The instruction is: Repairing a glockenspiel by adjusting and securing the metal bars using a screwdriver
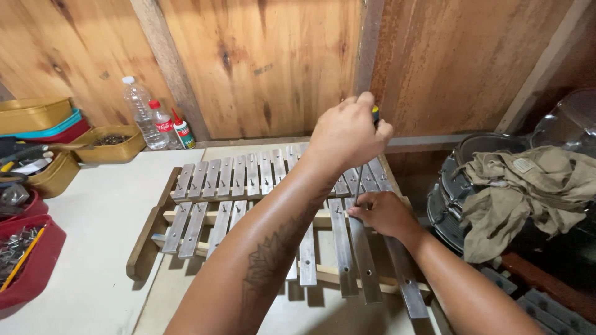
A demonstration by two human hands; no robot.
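Left hand (347,133): fingers closed around the dark handle of a screwdriver (365,162), held upright, its thin shaft running down to the metal bars.
Right hand (383,214): fingers pinched together at the screwdriver's tip, apparently steadying a small screw; the screw itself is too small to make out.
Instrument (273,205): a metal-bar xylophone on a wooden frame, lying across the middle of the desk (93,236) and reaching toward its right edge; two rows of silver bars.
Risk, tip slip: the tip sits just beside the right fingertips, so if it jumps out of the screw head it could likely jab them or scratch a bar.
Risk, tilt: the left forearm crosses over the bars, and leaning on it may tip the shaft and strip the screw.
Risk, loose bars: the near right bars overhang the frame toward the desk's near edge and could shift if knocked.
Surroundings: plastic bottles (146,115) stand at the far edge; a red tray (37,260) of hardware sits at the left edge.
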